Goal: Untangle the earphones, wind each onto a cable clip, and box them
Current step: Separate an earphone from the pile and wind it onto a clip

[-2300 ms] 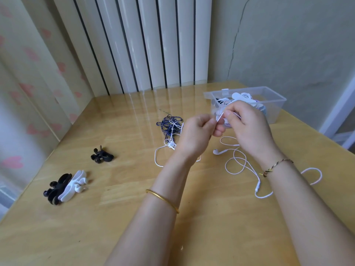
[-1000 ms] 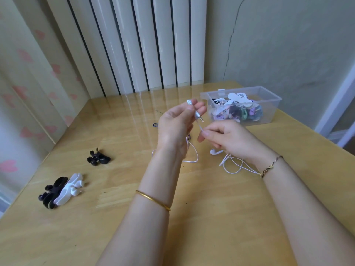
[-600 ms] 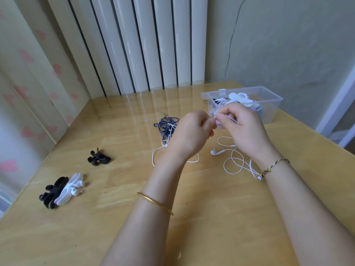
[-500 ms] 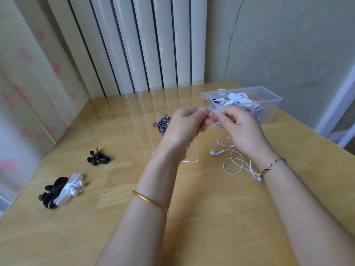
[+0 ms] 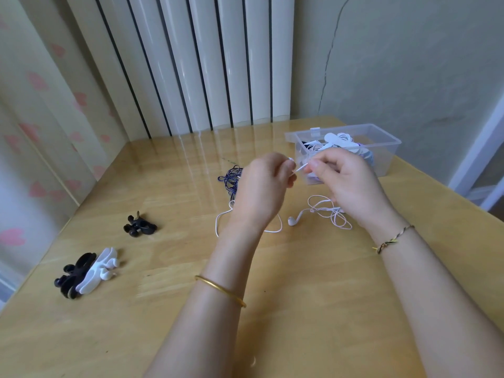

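Both hands are raised over the middle of the wooden table, pinching the same white earphone cable. My left hand [image 5: 263,190] grips one end, my right hand [image 5: 346,181] pinches the cable just beside it. The rest of the white earphones [image 5: 321,211] trails onto the table below, one earbud lying free. A dark blue tangled earphone [image 5: 231,177] lies behind my left hand, partly hidden. The clear plastic box [image 5: 387,148] at the back right holds several wound earphones. Black and white cable clips [image 5: 87,271] lie at the left.
A small black clip [image 5: 139,227] sits alone left of centre. White vertical blinds [image 5: 196,58] stand behind the table, with a wall on the right. The table's left edge runs along a curtain with pink hearts.
One second ago my left hand held the plug up, apart from my right. The hands have since come together in front of the box and less loose cable lies on the table.
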Action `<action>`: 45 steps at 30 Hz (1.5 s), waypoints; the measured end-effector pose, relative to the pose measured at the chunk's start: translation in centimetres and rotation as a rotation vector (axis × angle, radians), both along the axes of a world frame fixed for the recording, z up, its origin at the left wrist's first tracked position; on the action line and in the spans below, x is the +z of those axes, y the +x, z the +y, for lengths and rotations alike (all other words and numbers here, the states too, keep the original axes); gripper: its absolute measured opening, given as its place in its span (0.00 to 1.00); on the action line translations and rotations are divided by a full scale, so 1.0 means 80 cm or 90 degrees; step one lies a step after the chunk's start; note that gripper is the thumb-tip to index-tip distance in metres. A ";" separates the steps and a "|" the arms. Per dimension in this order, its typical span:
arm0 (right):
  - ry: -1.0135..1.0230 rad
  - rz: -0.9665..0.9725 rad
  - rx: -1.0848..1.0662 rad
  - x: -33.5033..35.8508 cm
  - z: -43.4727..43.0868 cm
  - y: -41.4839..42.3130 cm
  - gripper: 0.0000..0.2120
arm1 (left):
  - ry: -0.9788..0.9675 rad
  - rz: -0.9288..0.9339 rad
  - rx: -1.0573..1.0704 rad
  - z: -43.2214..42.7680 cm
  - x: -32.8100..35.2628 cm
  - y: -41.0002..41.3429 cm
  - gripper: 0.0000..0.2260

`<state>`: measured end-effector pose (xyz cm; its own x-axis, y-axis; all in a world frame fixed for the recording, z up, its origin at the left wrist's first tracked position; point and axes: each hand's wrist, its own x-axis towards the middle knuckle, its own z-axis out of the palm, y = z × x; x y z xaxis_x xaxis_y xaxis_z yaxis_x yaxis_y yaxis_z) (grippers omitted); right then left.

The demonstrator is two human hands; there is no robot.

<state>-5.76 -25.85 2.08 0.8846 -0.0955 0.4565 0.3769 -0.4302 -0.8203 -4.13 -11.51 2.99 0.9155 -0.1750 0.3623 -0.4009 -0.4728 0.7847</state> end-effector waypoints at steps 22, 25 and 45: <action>-0.123 0.016 -0.020 -0.011 -0.004 0.007 0.11 | 0.044 0.077 -0.038 -0.004 -0.003 0.000 0.11; -0.094 -0.006 -0.032 -0.015 -0.004 0.010 0.09 | -0.022 0.185 -0.118 0.000 0.002 -0.003 0.13; -0.073 0.155 0.148 0.008 -0.001 -0.015 0.07 | -0.216 -0.009 0.045 -0.006 0.000 -0.002 0.09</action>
